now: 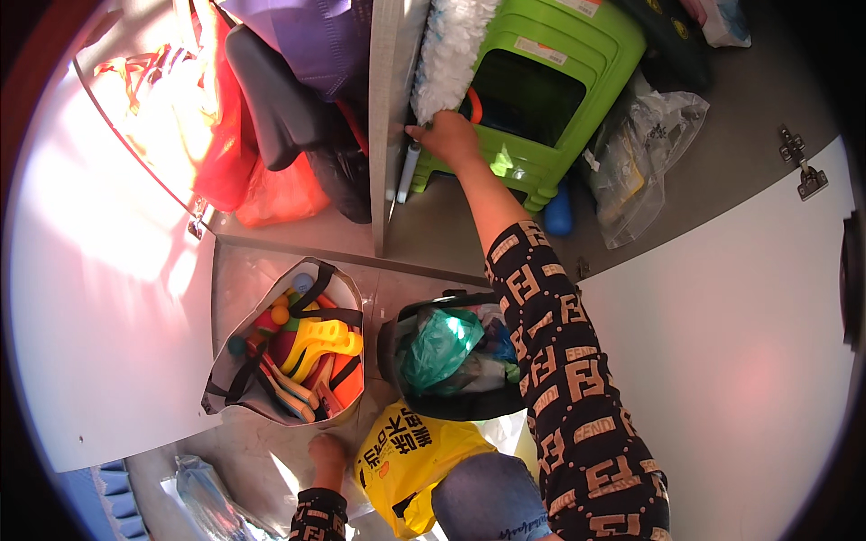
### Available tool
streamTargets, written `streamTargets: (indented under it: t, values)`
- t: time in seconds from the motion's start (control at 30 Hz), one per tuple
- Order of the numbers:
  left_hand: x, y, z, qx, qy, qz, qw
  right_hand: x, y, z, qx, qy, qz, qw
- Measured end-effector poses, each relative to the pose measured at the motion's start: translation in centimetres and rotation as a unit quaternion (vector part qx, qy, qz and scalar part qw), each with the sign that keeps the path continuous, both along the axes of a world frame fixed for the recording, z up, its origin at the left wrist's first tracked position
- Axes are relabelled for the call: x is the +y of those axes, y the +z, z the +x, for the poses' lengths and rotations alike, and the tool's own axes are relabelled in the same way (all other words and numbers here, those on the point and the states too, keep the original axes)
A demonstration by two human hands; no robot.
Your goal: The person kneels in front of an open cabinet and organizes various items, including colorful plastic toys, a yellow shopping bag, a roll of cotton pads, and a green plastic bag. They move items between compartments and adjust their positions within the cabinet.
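Note:
My right hand [452, 140] is inside the cabinet, fingers curled at the lower end of a white fluffy duster [450, 61]. Its thumb side lies close to the grey upright partition [380, 135]. Beside the duster leans a green plastic folding stool [534, 159] with paper labels on it. My left hand [327, 454] is low, just below the near edge of an open fabric bag [226, 402]; its fingers are partly hidden. Inside that bag are yellow plastic toy parts [318, 341], small coloured balls [280, 314] and board-like pieces [287, 392].
A dark open bag [460, 409] holds a green plastic bag [440, 345]. A yellow plastic bag [419, 453] lies by my jeans-covered knee [487, 497]. White cabinet doors [731, 379] stand open at both sides. The left compartment holds red bags [277, 193] and a dark grey object [267, 95]; clear plastic [643, 155] lies right.

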State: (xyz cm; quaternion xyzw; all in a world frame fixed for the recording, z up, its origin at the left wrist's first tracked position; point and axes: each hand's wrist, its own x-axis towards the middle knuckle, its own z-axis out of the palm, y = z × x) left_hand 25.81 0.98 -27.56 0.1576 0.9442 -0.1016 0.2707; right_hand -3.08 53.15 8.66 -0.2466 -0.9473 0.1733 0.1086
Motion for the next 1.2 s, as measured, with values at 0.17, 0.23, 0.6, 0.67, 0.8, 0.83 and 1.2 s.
streamTargets:
  t: [0.17, 0.23, 0.6, 0.67, 0.8, 0.83, 1.2]
  values:
    - [-0.9, -0.9, 0.0, -0.021, -0.022, -0.005, 1.0, 0.9, -0.9, 0.6, 0.043, 0.031, 0.095, 0.994]
    - [-0.9, -0.9, 0.0, -0.02, -0.032, -0.011, 0.999, 1.7, -2.1, 1.5, 0.145, 0.004, 0.197, 0.97]
    - [-0.7, 0.4, -0.1, -0.018, -0.06, -0.032, 0.998, 9.0, -8.4, 2.2, 0.129, -0.077, 0.49, 0.859]
    - [-0.6, 0.8, 0.0, -0.023, -0.063, -0.028, 0.997, 9.5, -8.5, 2.2, 0.099, -0.061, 0.496, 0.861]
    - [-0.1, 1.9, -0.1, -0.02, -0.03, -0.005, 0.999, 10.5, -7.7, 2.9, 0.036, -0.023, 0.496, 0.867]
    - [0.0, 2.2, 0.1, -0.008, -0.043, -0.003, 0.999, 10.6, -7.6, 3.0, 0.03, -0.011, 0.501, 0.865]
    - [0.9, 2.4, 0.2, 0.013, -0.031, -0.021, 0.999, 6.9, -6.1, 4.0, 0.134, -0.037, 0.52, 0.843]
